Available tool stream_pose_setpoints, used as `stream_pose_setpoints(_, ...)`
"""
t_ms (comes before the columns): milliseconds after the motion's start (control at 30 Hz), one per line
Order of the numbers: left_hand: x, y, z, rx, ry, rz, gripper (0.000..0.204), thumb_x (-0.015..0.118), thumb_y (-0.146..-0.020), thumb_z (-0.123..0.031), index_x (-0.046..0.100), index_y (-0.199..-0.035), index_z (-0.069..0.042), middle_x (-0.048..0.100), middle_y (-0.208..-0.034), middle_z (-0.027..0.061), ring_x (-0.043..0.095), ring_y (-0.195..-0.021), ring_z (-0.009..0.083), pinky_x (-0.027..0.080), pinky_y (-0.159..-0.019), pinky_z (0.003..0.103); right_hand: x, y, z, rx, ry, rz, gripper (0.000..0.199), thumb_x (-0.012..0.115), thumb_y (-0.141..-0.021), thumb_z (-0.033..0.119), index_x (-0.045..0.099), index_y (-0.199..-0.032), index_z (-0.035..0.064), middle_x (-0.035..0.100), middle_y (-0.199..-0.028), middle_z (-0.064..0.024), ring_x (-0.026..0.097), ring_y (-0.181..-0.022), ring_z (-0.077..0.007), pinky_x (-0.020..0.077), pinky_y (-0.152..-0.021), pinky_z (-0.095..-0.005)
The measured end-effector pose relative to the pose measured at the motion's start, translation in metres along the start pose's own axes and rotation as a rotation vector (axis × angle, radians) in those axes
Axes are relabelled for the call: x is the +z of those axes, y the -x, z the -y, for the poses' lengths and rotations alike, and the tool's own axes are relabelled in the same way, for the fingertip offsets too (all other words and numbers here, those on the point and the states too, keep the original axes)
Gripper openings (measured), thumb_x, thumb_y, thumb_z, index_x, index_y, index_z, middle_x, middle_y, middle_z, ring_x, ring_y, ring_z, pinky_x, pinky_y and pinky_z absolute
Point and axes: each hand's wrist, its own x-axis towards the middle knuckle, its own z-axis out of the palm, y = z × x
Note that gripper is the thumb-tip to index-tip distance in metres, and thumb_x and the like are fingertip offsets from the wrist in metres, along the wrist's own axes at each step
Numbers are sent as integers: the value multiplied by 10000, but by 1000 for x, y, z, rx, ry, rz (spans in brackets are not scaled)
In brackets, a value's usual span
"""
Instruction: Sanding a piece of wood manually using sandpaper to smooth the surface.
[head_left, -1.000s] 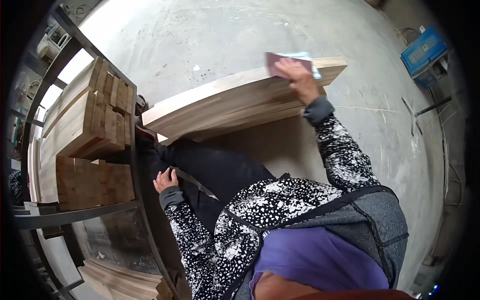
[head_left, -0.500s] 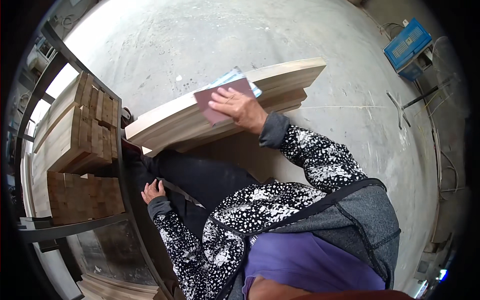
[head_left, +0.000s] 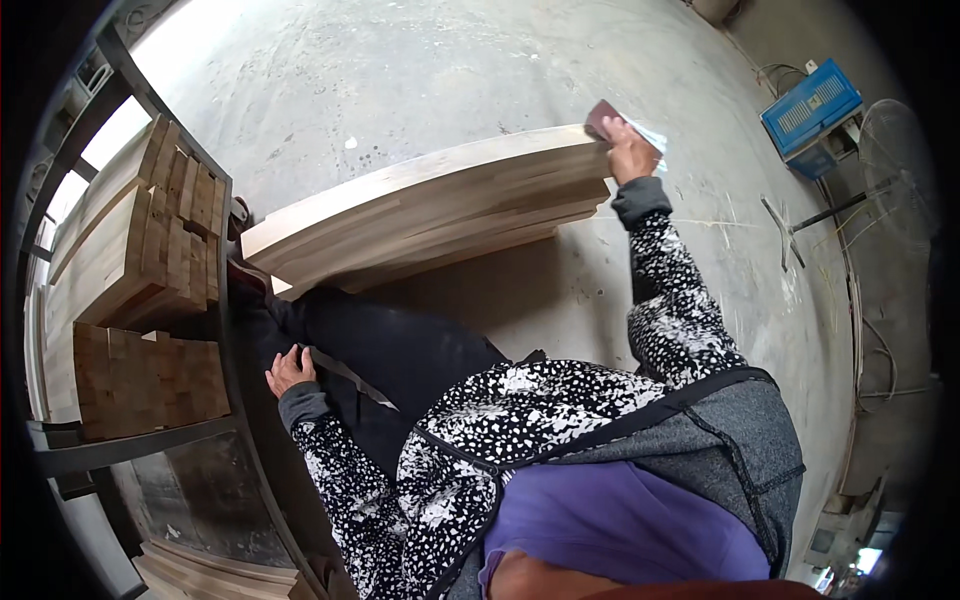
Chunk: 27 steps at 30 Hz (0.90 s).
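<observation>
My right hand (head_left: 632, 158) is closed on a reddish-brown sheet of sandpaper (head_left: 601, 116). A blue-and-white piece (head_left: 655, 143) shows behind that sheet, its kind unclear. Both are at the right end of a long pale wooden board (head_left: 430, 170), against its upper edge. The board stands on its long side, with more boards beside it on my side. My left hand (head_left: 290, 370) lies on my dark trouser leg with its fingers a little apart and nothing in them.
A dark metal rack (head_left: 236, 330) with stacked wooden blocks (head_left: 150, 385) stands close on my left. Grey concrete floor (head_left: 450, 80) spreads beyond the board. Far right are a blue box-shaped machine (head_left: 812, 105) and a standing fan (head_left: 895, 150) with splayed legs.
My right hand has slid the sandpaper rightward along the board, from its middle to its right end, and the arm is stretched farther out. My left hand stays on my leg.
</observation>
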Motion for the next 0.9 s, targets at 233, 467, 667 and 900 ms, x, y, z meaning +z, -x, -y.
stream_pose_setpoints(233,5,5,8,-17,-29,-23,323,554,-748,-386,628,-959,-152,596,-988,63,471,-1058,223,255,-958,454,-55,32,269,-534,-569,-23,425,523,-653,-50,536,-1064,58,519,-1113,-146,496,-1040,-293,385,-907,-375)
stream_pose_setpoints(467,-2,12,9,-37,6,16,320,549,-753,-383,629,-955,-149,590,-994,91,471,-1059,229,256,-958,452,-43,5,178,-463,-503,20,516,492,-621,-85,526,-1102,99,499,-1148,-128,448,-1103,-261,340,-949,-362)
stream_pose_setpoints(667,3,6,10,-17,33,-43,318,545,-756,-380,629,-954,-146,587,-998,103,477,-1050,232,263,-954,451,9,-24,-39,50,-190,104,552,406,-641,-92,526,-1118,159,520,-1120,-113,458,-1090,-253,369,-908,-314)
stream_pose_setpoints(900,0,7,10,-4,-2,-32,319,543,-757,-380,628,-956,-146,585,-1002,102,477,-1051,231,265,-952,450,-22,-4,111,-257,-293,29,545,573,-564,-59,510,-1092,61,515,-1118,-127,493,-1012,-256,393,-878,-343)
